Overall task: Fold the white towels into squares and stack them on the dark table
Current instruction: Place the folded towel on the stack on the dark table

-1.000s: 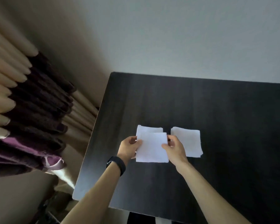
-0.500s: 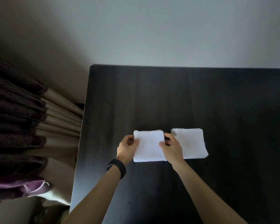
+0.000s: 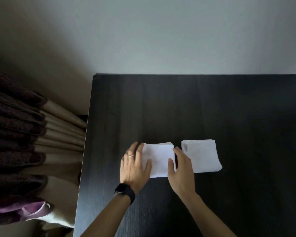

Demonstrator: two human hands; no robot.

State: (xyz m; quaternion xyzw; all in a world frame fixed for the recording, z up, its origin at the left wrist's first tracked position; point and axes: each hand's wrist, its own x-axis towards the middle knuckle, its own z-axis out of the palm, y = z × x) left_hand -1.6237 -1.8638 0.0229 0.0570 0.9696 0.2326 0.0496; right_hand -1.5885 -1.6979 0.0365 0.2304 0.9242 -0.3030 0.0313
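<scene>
A stack of folded white towels (image 3: pixel 158 158) lies flat on the dark table (image 3: pixel 212 108), near its front left. My left hand (image 3: pixel 135 165) lies with straight fingers against the stack's left edge, thumb on top of the towel. My right hand (image 3: pixel 180 168) rests flat along the stack's right edge, thumb on the top towel. A second pile of folded white towels (image 3: pixel 202 156) sits just to the right, partly behind my right hand. A black watch is on my left wrist.
Dark purple and beige curtains (image 3: pixel 24 142) hang left of the table's left edge. A pale wall (image 3: pixel 178 40) stands behind the table's far edge.
The folded towel I held above the left pile now lies on it. Both hands went from pinching its sides to lying flat against the stack. The camera view shifted and straightened.
</scene>
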